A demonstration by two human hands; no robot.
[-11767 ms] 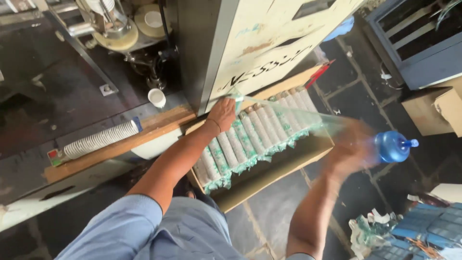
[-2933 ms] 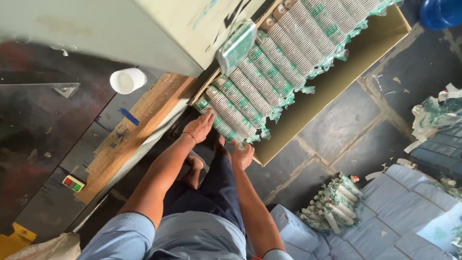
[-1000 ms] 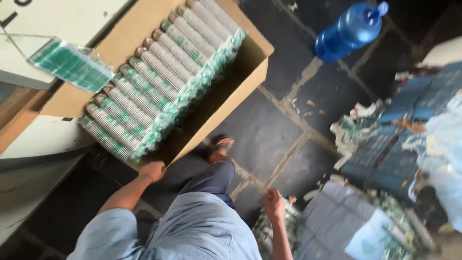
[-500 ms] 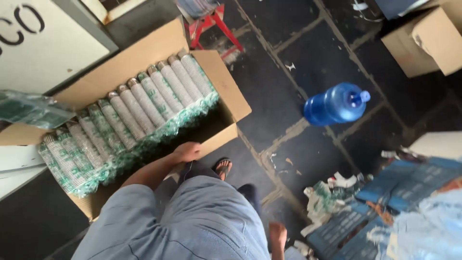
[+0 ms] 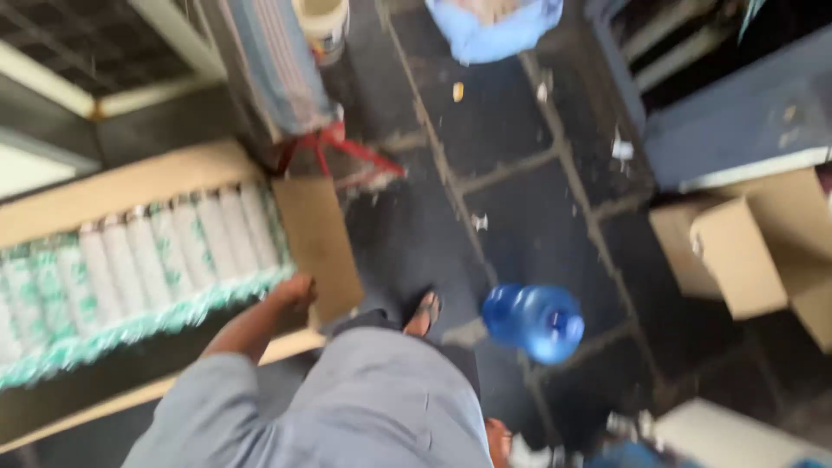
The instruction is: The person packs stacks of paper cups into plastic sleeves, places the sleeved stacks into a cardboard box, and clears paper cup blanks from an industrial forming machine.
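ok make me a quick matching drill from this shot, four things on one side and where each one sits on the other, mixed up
Things:
1. blue water bottle
2. left hand
3. white and green rolls
4. red stool legs

Places:
A. packed in a row inside the open cardboard box
B. at the box's end flap
C. on the dark tiled floor, near the sandalled foot
D. beyond the box, under a striped cloth

Pairs: 1-C, 2-B, 3-A, 4-D
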